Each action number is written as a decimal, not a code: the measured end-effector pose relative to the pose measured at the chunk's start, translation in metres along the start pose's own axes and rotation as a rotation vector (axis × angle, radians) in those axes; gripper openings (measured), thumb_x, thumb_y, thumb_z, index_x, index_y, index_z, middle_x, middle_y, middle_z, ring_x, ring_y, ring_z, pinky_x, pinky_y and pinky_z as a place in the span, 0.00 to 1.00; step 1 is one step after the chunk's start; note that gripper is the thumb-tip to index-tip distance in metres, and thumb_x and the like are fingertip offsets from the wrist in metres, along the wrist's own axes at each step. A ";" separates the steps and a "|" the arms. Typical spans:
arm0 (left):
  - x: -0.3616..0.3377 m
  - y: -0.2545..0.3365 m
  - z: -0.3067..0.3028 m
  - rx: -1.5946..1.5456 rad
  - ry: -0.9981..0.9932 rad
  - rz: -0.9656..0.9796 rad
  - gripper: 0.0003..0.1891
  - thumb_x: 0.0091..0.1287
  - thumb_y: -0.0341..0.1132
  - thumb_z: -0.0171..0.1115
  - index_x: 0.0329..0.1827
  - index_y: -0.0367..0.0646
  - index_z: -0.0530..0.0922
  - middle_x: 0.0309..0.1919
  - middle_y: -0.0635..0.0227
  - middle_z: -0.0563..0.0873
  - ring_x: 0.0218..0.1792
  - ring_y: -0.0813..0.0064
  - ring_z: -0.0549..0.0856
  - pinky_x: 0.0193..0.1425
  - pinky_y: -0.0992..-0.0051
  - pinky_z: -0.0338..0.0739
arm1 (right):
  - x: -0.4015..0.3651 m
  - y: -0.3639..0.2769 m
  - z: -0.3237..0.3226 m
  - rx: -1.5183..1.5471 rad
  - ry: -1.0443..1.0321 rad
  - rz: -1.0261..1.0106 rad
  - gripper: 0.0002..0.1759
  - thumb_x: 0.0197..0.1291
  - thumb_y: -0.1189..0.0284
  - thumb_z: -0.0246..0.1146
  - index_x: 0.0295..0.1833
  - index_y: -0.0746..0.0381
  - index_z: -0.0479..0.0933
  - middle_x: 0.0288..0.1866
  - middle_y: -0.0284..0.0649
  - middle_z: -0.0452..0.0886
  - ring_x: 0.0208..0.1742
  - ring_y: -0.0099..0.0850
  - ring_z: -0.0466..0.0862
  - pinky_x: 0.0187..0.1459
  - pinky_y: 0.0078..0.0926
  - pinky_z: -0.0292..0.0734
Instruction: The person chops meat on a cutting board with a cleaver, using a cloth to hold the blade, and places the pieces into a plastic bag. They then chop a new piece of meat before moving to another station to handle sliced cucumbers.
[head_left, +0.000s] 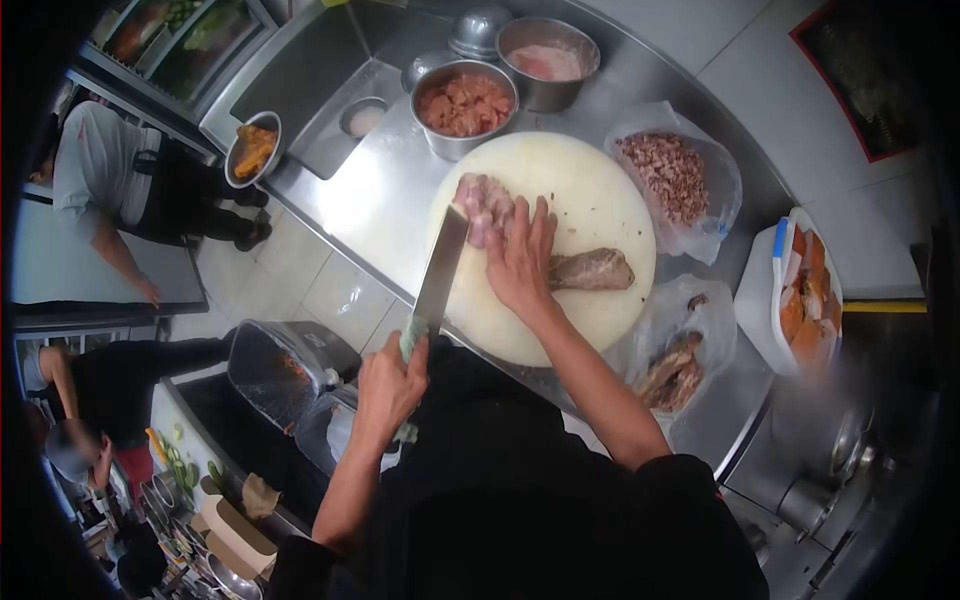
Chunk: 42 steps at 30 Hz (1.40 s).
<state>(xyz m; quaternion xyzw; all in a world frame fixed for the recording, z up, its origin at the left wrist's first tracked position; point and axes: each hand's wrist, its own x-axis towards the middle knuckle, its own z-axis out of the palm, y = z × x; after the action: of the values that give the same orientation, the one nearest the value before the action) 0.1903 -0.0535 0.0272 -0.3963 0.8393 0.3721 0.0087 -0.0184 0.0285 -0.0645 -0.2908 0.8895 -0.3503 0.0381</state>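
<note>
A knife (440, 265) with a long, broad blade is in my left hand (390, 385), fingers wrapped round its pale green handle. The blade's tip reaches the left side of some pinkish cut meat (482, 208) on the round white cutting board (540, 330). My right hand (520, 258) lies palm down on the board, fingers stretched out, right at the meat's right edge. Beside that hand is a longer brownish piece of meat (595, 269). Small dark crumbs dot the board above it.
Behind the board stand a metal pot of meat chunks (466, 108) and another pot (548, 65). To the right are a bag of diced meat (668, 175), a bag of larger pieces (670, 375) and a white container (765, 280). A black bin (290, 365) and a person (130, 180) are left.
</note>
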 end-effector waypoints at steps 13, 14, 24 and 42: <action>0.008 -0.012 -0.025 -0.116 -0.009 -0.007 0.18 0.74 0.43 0.59 0.45 0.32 0.82 0.31 0.37 0.85 0.40 0.35 0.85 0.44 0.51 0.78 | 0.007 -0.014 0.032 -0.117 0.272 0.063 0.35 0.71 0.59 0.58 0.75 0.68 0.60 0.79 0.65 0.54 0.78 0.72 0.52 0.73 0.71 0.48; 0.005 -0.013 -0.027 -0.125 -0.012 -0.027 0.18 0.74 0.43 0.59 0.45 0.31 0.82 0.31 0.37 0.85 0.40 0.35 0.85 0.45 0.52 0.78 | 0.007 -0.014 0.035 -0.131 0.289 0.058 0.34 0.71 0.60 0.57 0.75 0.66 0.60 0.79 0.64 0.54 0.78 0.71 0.52 0.73 0.71 0.49; -0.014 -0.023 -0.020 -0.209 -0.048 -0.147 0.17 0.75 0.41 0.60 0.48 0.31 0.83 0.28 0.51 0.87 0.31 0.63 0.85 0.39 0.64 0.77 | 0.029 -0.034 0.013 -0.029 0.174 0.126 0.34 0.75 0.59 0.51 0.80 0.65 0.56 0.84 0.60 0.46 0.83 0.67 0.43 0.78 0.69 0.41; -0.021 -0.004 -0.020 -0.219 -0.002 -0.069 0.18 0.74 0.44 0.61 0.42 0.32 0.83 0.25 0.50 0.85 0.28 0.57 0.87 0.38 0.62 0.78 | -0.043 0.039 -0.074 -0.118 -0.214 -0.519 0.03 0.58 0.72 0.66 0.34 0.59 0.79 0.36 0.36 0.77 0.44 0.40 0.76 0.42 0.41 0.76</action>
<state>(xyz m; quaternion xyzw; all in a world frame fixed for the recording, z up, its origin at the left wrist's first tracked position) 0.2132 -0.0537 0.0451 -0.4232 0.7793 0.4616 -0.0210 -0.0224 0.1190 -0.0402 -0.5458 0.7952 -0.2632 0.0238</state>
